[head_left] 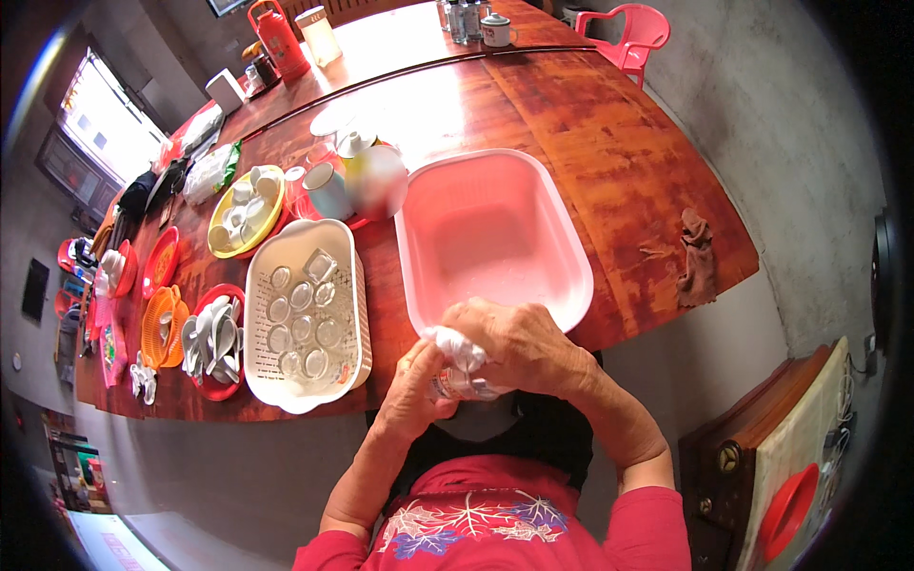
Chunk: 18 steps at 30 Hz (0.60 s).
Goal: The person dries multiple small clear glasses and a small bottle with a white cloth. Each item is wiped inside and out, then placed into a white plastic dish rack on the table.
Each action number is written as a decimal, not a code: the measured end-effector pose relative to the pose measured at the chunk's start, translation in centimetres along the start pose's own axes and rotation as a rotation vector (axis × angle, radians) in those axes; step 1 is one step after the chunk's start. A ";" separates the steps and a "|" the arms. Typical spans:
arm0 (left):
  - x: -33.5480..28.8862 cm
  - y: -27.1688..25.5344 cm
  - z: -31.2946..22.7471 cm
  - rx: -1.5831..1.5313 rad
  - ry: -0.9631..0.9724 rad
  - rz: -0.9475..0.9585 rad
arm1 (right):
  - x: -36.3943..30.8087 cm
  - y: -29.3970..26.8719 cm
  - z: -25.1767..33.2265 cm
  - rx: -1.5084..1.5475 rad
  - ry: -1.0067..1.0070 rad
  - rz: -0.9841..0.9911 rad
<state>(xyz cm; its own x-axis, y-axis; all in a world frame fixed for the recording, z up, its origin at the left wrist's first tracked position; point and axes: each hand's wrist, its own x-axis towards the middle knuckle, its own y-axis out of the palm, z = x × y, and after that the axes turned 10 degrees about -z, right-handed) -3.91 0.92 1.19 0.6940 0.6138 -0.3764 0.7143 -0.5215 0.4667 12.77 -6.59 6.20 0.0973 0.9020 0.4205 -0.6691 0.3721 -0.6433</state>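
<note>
Pink basin (562, 276), one, two hands, left hand (417, 385) grip grasping glass (455, 383), right hand (519, 347) grip clenched on white cloth (457, 347)

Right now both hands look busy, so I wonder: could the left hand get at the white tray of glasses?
Probably not at once: the left hand holds a glass; otherwise the tray lies near, unblocked.

Glass and cloth at the table edge

Lying sideways, small clear drinking glass (457, 383), partly hidden, just below the near rim of the pink plastic basin (492, 235). Bunching against its upper end, crumpled white cloth (455, 346).
</note>
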 end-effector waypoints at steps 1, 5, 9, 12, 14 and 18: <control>0.0 -0.1 0.1 -0.013 -0.001 0.007 | -0.4 0.5 -0.8 0.041 0.026 -0.036; 0.0 0.2 0.0 -0.058 0.050 0.004 | -1.7 0.8 -1.7 0.355 0.158 -0.108; 0.6 -1.0 0.6 -0.286 0.028 0.070 | -4.0 0.8 -2.6 0.955 0.494 -0.215; 1.0 -1.1 1.1 -0.420 0.064 0.017 | -4.4 1.3 -0.6 0.832 0.513 -0.389; 0.8 0.8 1.7 -0.424 0.109 -0.080 | -4.5 3.4 0.3 0.695 0.418 -0.464; 0.0 3.4 2.5 -0.362 0.202 -0.101 | -4.2 6.7 0.3 0.604 0.452 -0.824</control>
<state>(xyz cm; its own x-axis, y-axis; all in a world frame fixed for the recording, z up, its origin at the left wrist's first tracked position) -1.25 -2.32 0.77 0.5646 0.7736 -0.2876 0.6753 -0.2326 0.6999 7.62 -7.95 0.33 0.8530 0.4708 0.2251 -0.5127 0.8366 0.1931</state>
